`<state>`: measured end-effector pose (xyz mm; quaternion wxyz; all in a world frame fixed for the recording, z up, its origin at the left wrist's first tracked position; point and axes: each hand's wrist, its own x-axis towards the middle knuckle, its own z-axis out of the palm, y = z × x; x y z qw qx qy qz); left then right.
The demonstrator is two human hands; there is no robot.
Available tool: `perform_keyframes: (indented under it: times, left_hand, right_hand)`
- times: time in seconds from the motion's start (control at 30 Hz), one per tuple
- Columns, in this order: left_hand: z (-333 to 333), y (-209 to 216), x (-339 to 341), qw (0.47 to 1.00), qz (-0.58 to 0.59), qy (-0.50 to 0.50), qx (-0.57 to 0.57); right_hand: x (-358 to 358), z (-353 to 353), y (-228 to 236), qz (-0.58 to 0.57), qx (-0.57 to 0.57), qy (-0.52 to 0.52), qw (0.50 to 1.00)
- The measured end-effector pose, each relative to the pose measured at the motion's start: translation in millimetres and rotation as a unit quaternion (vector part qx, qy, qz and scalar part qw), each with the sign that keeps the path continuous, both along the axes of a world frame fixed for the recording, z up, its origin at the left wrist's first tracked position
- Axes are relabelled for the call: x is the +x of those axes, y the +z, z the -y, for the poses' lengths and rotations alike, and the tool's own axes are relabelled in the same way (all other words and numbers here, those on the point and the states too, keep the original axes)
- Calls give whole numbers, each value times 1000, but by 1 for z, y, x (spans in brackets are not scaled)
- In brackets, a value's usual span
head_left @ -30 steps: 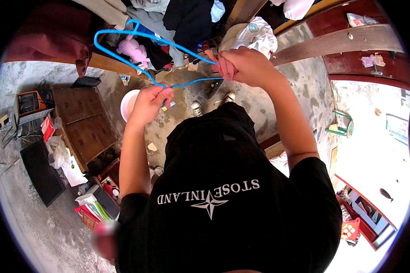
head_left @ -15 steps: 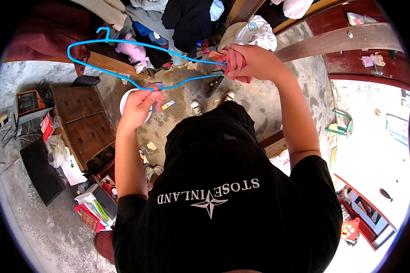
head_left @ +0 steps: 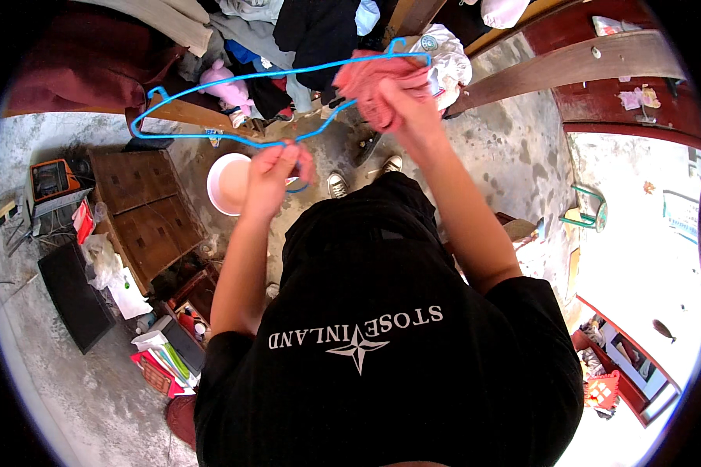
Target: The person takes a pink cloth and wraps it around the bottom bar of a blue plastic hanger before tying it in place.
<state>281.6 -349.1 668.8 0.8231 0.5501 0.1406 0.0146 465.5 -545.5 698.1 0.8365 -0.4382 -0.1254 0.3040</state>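
Note:
A thin blue clothes hanger (head_left: 202, 87) is held out in front of me, tilted. My left hand (head_left: 276, 175) pinches its near bar around the middle. A folded pinkish-red cloth (head_left: 374, 82) covers the hanger's right end. My right hand (head_left: 413, 117) grips this cloth, its fingers partly hidden by the folds. A short upturned bend shows near each end of the hanger's frame. Just left of my left hand, a white bucket (head_left: 213, 191) stands on the floor, partly behind my wrist and holding pale liquid.
Piled clothes (head_left: 311, 47) and a pink plush toy (head_left: 226, 87) lie ahead. A wooden cabinet (head_left: 144, 210), a dark monitor (head_left: 74, 292) and books (head_left: 163, 362) are on the left. A wooden beam (head_left: 568, 66) crosses at upper right, above a green stool (head_left: 592, 210).
My left hand has moved right along the near bar. The right hand and cloth have shifted; the hanger has tilted, its right end rising and left end dropping. More of the bucket shows.

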Motion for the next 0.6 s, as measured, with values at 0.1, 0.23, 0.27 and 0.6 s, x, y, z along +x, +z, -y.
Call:
perform_keyframes:
  times: [0.1, 0.23, 0.27, 0.6]
  left_hand:
    - [30, -2, 22, 999, -18, 29, 28]
    - [24, -4, 28, 1000, -10, -2, 10]
    - [26, 5, 29, 1000, -11, -6, 4]
    - [18, 16, 45, 983, -49, -28, 176]
  right_hand:
    - [-31, -20, -4, 17, -61, 89, 994]
    - [-29, -26, 7, 27, -35, 51, 998]
    - [-25, -23, 11, -26, -17, 50, 998]
    - [-13, -27, 7, 35, -49, 75, 995]
